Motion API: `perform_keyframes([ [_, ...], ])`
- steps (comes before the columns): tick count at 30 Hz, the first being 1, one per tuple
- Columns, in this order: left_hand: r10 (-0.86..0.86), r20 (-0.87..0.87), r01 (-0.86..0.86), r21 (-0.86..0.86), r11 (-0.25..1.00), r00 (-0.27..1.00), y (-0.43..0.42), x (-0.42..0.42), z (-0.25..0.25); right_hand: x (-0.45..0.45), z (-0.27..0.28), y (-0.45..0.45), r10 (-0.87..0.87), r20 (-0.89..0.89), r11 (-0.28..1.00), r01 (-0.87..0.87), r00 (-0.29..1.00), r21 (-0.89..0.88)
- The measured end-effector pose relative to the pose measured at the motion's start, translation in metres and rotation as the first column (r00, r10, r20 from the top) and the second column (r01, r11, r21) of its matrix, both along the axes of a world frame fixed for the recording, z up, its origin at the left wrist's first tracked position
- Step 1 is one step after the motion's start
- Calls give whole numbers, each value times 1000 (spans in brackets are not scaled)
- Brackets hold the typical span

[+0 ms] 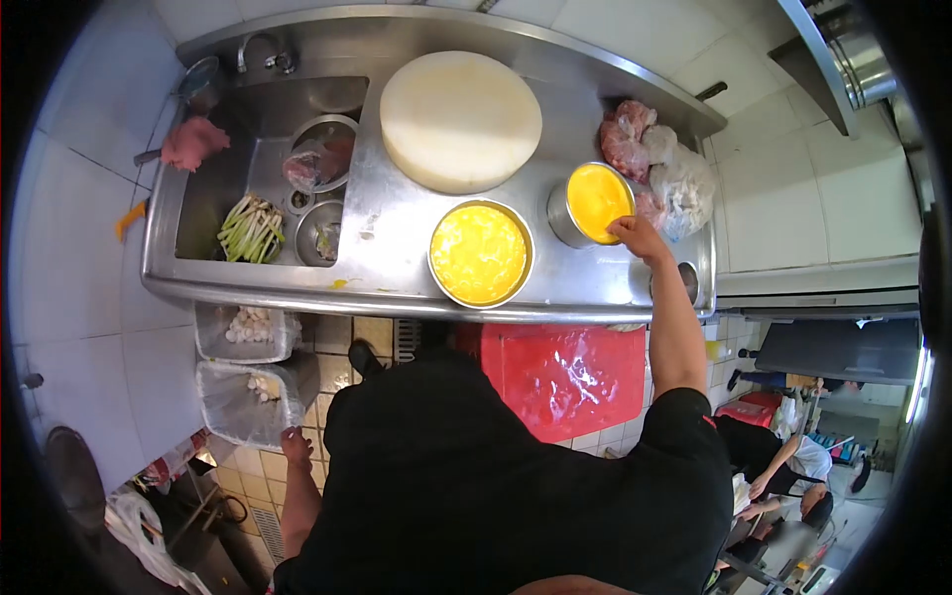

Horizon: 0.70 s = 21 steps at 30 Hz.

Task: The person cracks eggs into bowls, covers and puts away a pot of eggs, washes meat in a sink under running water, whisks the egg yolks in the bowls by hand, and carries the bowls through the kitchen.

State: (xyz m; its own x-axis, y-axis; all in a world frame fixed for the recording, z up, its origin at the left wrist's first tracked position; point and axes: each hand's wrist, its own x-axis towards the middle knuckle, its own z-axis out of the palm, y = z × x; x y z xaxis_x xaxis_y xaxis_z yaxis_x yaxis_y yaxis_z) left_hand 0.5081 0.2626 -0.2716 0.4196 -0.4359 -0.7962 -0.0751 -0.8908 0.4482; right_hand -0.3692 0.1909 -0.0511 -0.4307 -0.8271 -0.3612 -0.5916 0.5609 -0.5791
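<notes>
My right hand (638,239) is closed on the near right rim of a tall metal pot (565,218), which is tilted slightly and filled with smooth yellow liquid, like beaten egg. To its left on the steel counter stands a round metal bowl (436,270) of lumpier yellow liquid, like cracked eggs. A thick round white cutting board (461,119) lies behind that bowl. Low on the left, my left hand (297,446) hangs with loosely parted fingers beside a plastic-lined bin (223,402) and appears to hold nothing.
The sink (223,178) at left holds green onions (252,230) and metal bowls. Bagged meat (630,139) sits at the counter's back right. A red plastic lid or tub (565,382) is below the counter edge. Another person (769,461) works far right.
</notes>
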Motion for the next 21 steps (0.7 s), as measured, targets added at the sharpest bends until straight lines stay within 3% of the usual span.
perform_keyframes([
  [1, 5, -17, -5, -17, 1000, 1000, -3, 1, 1, -1, 0, -1, -104, -39, 981, 96, 994, -166],
  [2, 4, -28, -5, -30, 1000, 1000, -3, 4, 4, -2, -2, 2, -106, -36, 982, 99, 994, -159],
  [4, 7, -19, -7, -32, 999, 1000, -6, 8, 8, -15, -14, 3, -170, -471, 981, 105, 865, -161],
  [5, 14, -19, -15, -37, 999, 1000, -10, 6, 10, -10, -15, 3, 3, -332, 999, 11, 943, 41],
  [6, 27, -26, -28, -43, 999, 999, -15, -1, 8, -10, -11, -2, 6, -337, 999, 6, 942, 34],
  [8, 12, -11, -12, -35, 999, 1000, -14, -2, 8, -7, -6, 0, -166, -3, 951, 159, 986, -265],
  [9, 4, -2, -4, -37, 999, 1000, -11, -2, 8, -13, -10, 1, -261, -78, 867, 198, 962, -457],
  [10, -5, 8, 5, -44, 999, 1000, -13, -1, 8, -11, -15, 2, -267, -73, 866, 206, 961, -455],
  [12, -28, -12, 27, -73, 997, 1000, -12, 0, 9, 2, -10, -2, 56, -353, 998, -66, 934, -14],
  [13, 1, -15, -2, -55, 999, 1000, -11, -2, 13, 13, 8, -6, 49, -108, 998, -44, 993, 48],
  [14, 31, -15, -32, -29, 999, 999, -5, -1, 12, 8, 8, -7, 48, -110, 998, -43, 993, 53],
  [16, 39, -55, -40, -19, 999, 998, 5, 3, 9, -2, 1, -9, -227, -414, 935, 78, 881, -346],
  [17, 18, -49, -18, -13, 1000, 999, 7, 5, 7, 3, -3, -8, -92, -572, 981, -26, 815, -194],
  [18, -3, -43, 3, -10, 1000, 999, 7, 6, 5, 7, -3, -8, -93, -570, 980, -26, 816, -198],
  [20, 1, -52, -1, -10, 1000, 999, 6, 6, 0, 13, 4, -7, 31, -78, 992, -41, 996, -121],
  [21, 1, -55, -1, -2, 1000, 998, 8, 9, -1, 5, 2, -6, 33, -80, 992, -42, 996, -115],
])
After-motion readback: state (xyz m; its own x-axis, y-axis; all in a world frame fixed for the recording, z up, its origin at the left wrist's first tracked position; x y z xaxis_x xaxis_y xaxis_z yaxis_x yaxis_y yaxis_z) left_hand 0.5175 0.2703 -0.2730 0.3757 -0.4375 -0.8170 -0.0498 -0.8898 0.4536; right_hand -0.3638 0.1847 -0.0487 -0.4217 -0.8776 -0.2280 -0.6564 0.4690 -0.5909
